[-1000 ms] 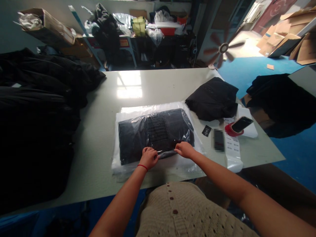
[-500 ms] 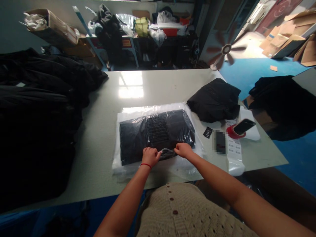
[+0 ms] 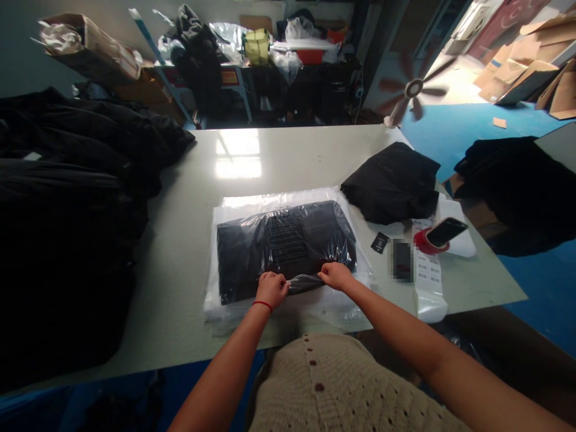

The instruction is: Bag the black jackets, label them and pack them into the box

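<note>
A folded black garment point(image 3: 288, 243) lies inside a clear plastic bag point(image 3: 252, 223) on the table. Under it is a stack of white, translucent bags point(image 3: 211, 288). My left hand point(image 3: 272, 289), with a red string at the wrist, pinches the near edge of the clear bag. Further right, my right hand point(image 3: 335, 276) grips the same edge, fingers closed. Between the two hands the plastic edge is drawn out in a narrow strip. The fingertips' exact hold is partly hidden by the hands.
A large pile of black garments point(image 3: 67, 240) fills the table's left side. Another black garment point(image 3: 393, 183) lies at the right, near a strip of labels point(image 3: 429, 273), a phone point(image 3: 446, 231) on a red holder, a small black card point(image 3: 380, 242) and a fan point(image 3: 413, 89).
My left hand has shifted slightly left and toward me, and the plastic edge between the hands looks straighter. The right hand stays nearly in place on the bag.
</note>
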`<move>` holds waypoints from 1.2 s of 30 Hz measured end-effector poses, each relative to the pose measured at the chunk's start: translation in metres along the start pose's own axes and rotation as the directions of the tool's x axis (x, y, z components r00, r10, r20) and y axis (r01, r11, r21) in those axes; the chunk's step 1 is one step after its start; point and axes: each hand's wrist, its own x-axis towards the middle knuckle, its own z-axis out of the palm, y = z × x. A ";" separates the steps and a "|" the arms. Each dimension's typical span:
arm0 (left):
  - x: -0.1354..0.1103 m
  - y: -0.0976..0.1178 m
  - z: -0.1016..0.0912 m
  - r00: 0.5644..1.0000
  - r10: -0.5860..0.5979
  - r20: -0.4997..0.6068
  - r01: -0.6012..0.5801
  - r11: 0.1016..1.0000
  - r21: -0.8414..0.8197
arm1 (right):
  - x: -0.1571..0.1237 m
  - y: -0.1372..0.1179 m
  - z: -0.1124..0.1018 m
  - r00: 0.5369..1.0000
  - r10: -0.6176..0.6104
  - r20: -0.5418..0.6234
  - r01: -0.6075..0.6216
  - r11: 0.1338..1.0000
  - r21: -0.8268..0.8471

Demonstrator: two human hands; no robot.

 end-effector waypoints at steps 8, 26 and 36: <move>0.013 0.018 -0.001 0.984 -0.154 0.090 0.137 0.976 0.169 | 0.000 -0.004 0.001 0.999 0.036 -0.008 -0.036 0.999 -0.007; 0.028 0.025 -0.002 0.954 -0.208 0.214 0.156 0.959 0.237 | -0.001 -0.010 0.006 0.990 0.138 -0.037 -0.139 0.990 -0.009; 0.031 0.030 -0.004 0.936 -0.257 0.239 0.189 0.943 0.275 | -0.013 -0.003 0.010 0.984 0.110 -0.138 -0.128 0.984 -0.123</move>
